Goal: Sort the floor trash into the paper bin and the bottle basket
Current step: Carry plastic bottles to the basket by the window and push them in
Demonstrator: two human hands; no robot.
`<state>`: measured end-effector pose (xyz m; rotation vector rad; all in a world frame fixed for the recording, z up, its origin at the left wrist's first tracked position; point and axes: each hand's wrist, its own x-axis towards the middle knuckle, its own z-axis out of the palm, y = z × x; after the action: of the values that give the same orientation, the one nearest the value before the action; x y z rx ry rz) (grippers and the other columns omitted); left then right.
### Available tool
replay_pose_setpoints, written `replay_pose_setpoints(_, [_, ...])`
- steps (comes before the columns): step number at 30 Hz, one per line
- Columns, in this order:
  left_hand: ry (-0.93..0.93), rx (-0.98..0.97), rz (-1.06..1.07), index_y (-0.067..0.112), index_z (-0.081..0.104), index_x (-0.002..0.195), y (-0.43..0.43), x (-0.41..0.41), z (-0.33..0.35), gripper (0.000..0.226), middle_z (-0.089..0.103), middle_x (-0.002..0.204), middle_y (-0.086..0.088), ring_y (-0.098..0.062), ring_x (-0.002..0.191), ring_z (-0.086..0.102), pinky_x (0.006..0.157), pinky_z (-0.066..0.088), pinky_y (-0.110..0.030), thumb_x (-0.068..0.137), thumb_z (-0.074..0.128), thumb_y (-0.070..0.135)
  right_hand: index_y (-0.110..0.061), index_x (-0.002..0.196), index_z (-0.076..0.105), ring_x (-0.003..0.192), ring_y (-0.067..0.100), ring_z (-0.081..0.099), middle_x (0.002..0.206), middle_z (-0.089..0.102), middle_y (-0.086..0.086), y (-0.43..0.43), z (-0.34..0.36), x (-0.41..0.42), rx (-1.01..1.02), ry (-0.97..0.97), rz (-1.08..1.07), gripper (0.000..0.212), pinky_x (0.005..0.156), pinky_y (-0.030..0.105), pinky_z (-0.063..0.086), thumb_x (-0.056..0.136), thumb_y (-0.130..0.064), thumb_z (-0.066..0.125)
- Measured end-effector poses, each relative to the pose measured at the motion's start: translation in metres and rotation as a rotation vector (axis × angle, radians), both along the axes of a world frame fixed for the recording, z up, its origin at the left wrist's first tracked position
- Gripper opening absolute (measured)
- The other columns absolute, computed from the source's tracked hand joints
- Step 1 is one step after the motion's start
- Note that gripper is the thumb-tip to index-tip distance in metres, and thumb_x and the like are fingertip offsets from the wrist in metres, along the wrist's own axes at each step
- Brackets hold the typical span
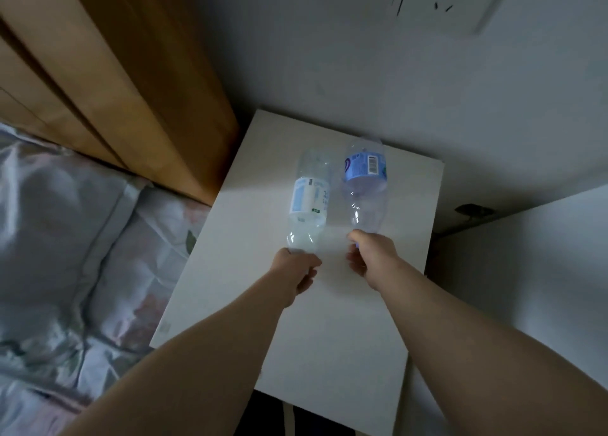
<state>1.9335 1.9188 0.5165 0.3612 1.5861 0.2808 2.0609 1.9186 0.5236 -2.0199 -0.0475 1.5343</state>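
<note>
Each hand gripped an empty bottle by its neck, left hand one bottle, right hand another, above a white surface; the basket, unseen, likely comes next.

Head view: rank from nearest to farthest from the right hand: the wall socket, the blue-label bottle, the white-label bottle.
1. blue-label bottle, gripped at its neck by the right hand.
2. white-label bottle, just to the left, held by the left hand.
3. wall socket, high on the far wall.
</note>
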Motion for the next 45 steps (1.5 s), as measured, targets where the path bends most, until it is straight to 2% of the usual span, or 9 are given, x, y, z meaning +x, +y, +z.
replay_pose_setpoints(4, [0.076, 0.051, 0.085, 0.012, 0.046, 0.073, -0.003, -0.024, 0.023, 0.023, 0.048, 0.062, -0.004, -0.011, 0.052, 0.046, 0.048, 0.041, -0.019, 0.081, 0.063, -0.002, -0.01, 0.068, 0.05, 0.05, 0.016, 0.048, 0.06, 0.048, 0.004, -0.014, 0.018, -0.01, -0.062, 0.035, 0.11, 0.019, 0.052, 0.024, 0.04, 0.084, -0.009, 0.059])
replay_pose_setpoints(8, [0.081, 0.101, 0.203, 0.01, 0.051, 0.071, -0.01, -0.04, 0.057, 0.019, 0.051, 0.061, -0.004, -0.011, 0.052, 0.046, 0.048, 0.041, -0.02, 0.082, 0.064, 0.003, -0.011, 0.07, 0.05, 0.053, 0.015, 0.049, 0.062, 0.048, 0.004, -0.022, 0.049, -0.022, -0.007, 0.063, 0.226, 0.017, 0.055, 0.026, 0.043, 0.084, -0.01, 0.061])
replay_pose_setpoints(17, [0.125, 0.372, 0.429, 0.008, 0.051, 0.071, -0.041, -0.079, 0.147, 0.017, 0.049, 0.064, -0.005, -0.012, 0.05, 0.037, 0.048, 0.032, -0.022, 0.084, 0.061, 0.004, -0.011, 0.076, 0.052, 0.058, 0.014, 0.05, 0.066, 0.051, 0.005, -0.014, 0.143, -0.077, 0.272, 0.101, 0.503, 0.014, 0.058, 0.024, 0.045, 0.084, -0.006, 0.062])
replay_pose_setpoints(20, [0.176, 0.483, 0.601, 0.009, 0.05, 0.075, -0.056, -0.111, 0.184, 0.015, 0.048, 0.064, -0.005, -0.013, 0.05, 0.036, 0.047, 0.031, -0.024, 0.083, 0.061, 0.002, -0.011, 0.077, 0.053, 0.056, 0.014, 0.048, 0.065, 0.053, 0.006, -0.019, 0.176, -0.117, 0.367, 0.16, 0.624, 0.013, 0.057, 0.023, 0.045, 0.083, -0.004, 0.062])
replay_pose_setpoints(27, [0.329, 0.773, 0.921, 0.011, 0.047, 0.068, -0.112, -0.222, 0.272, 0.021, 0.044, 0.057, -0.004, -0.014, 0.043, 0.029, 0.034, 0.022, -0.014, 0.083, 0.059, 0.001, -0.014, 0.071, 0.045, 0.047, 0.012, 0.038, 0.058, 0.046, 0.003, -0.043, 0.255, -0.235, 0.602, 0.287, 0.915, 0.021, 0.046, 0.022, 0.033, 0.085, -0.004, 0.057])
replay_pose_setpoints(31, [0.477, 0.894, 1.052, 0.012, 0.048, 0.061, -0.174, -0.296, 0.324, 0.025, 0.044, 0.051, -0.003, -0.013, 0.039, 0.029, 0.038, 0.023, -0.014, 0.078, 0.061, 0.0, -0.017, 0.065, 0.041, 0.035, 0.009, 0.029, 0.055, 0.043, 0.002, -0.073, 0.304, -0.313, 0.787, 0.228, 1.074, 0.027, 0.035, 0.016, 0.023, 0.083, -0.007, 0.059])
replay_pose_setpoints(38, [0.69, 1.05, 1.221, 0.01, 0.05, 0.063, -0.313, -0.401, 0.4, 0.02, 0.047, 0.057, -0.005, -0.014, 0.039, 0.03, 0.038, 0.023, -0.015, 0.077, 0.06, 0.0, -0.015, 0.062, 0.041, 0.041, 0.012, 0.027, 0.052, 0.039, 0.002, -0.192, 0.383, -0.441, 1.019, 0.383, 1.26, 0.029, 0.037, 0.018, 0.021, 0.08, -0.004, 0.06])
replay_pose_setpoints(43, [0.921, 1.12, 1.302, 0.012, 0.052, 0.056, -0.455, -0.464, 0.453, 0.015, 0.046, 0.033, 0.008, -0.006, 0.029, 0.032, 0.046, 0.024, -0.019, 0.062, 0.066, 0.01, -0.014, 0.064, 0.046, 0.043, 0.013, 0.029, 0.053, 0.043, 0.003, -0.307, 0.431, -0.53, 1.12, 0.519, 1.346, 0.024, 0.038, 0.016, 0.021, 0.08, -0.005, 0.062])
replay_pose_setpoints(45, [0.99, 1.114, 1.404, 0.012, 0.051, 0.058, -0.52, -0.488, 0.473, 0.017, 0.043, 0.029, 0.01, -0.005, 0.028, 0.031, 0.046, 0.023, -0.019, 0.065, 0.065, 0.005, -0.014, 0.063, 0.046, 0.042, 0.013, 0.029, 0.053, 0.042, 0.003, -0.362, 0.448, -0.569, 1.128, 0.601, 1.379, 0.025, 0.037, 0.014, 0.02, 0.079, -0.005, 0.063])
